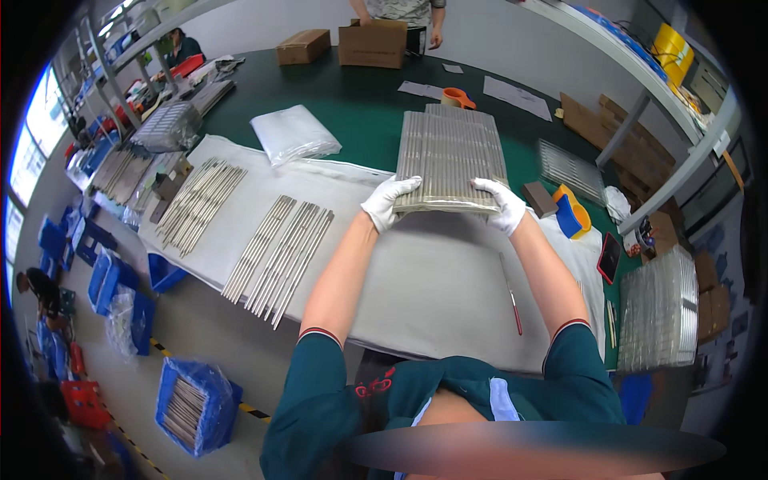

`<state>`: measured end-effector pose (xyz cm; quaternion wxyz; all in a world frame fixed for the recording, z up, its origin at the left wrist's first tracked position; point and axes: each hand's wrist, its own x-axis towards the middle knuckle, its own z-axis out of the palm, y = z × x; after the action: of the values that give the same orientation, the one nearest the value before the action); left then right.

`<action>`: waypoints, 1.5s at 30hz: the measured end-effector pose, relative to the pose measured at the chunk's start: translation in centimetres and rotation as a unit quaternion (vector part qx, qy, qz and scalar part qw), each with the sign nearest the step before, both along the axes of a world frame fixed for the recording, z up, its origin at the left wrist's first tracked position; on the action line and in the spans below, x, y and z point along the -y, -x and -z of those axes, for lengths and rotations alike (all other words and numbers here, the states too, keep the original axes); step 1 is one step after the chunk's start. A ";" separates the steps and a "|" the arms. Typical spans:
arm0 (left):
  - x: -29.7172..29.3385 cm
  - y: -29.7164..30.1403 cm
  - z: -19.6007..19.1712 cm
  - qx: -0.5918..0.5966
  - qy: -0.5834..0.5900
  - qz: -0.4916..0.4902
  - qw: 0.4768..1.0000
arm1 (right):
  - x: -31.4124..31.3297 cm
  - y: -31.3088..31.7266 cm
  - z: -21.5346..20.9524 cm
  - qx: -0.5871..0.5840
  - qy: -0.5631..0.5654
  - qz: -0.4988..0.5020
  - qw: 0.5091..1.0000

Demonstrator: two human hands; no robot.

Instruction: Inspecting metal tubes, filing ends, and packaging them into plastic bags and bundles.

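My white-gloved left hand [390, 202] grips the near left corner of a ribbed clear plastic tray [450, 156]. At its near right corner, my gloved right hand [503, 206] is closed on the same tray. Long narrow channels run along it, and whether it is one tray or a stack I cannot tell. To the left, thin metal rods lie on the pale cloth [400, 280] in a far group [200, 204] and a nearer group [290, 252]. A thin tool with a red handle [517, 312] rests below my right hand.
Right of the tray are a brown block [539, 200], a yellow-and-blue tape dispenser [572, 214] and a phone [609, 258]. Plastic bags [294, 134] lie behind the rods. More clear trays [660, 308] stand at the right edge. A person [398, 12] stands beyond the cardboard box [372, 44].
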<state>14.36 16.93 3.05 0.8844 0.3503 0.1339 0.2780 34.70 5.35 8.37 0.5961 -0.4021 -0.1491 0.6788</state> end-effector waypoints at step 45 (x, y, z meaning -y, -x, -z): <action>-7.2 9.4 2.6 0.309 0.145 -0.407 0.847 | -14.6 13.9 7.1 -0.113 0.073 0.026 0.991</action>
<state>4.92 24.18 0.49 0.7283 0.0279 0.0231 0.6843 20.84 19.98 1.32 0.5956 -0.3688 -0.0208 0.7133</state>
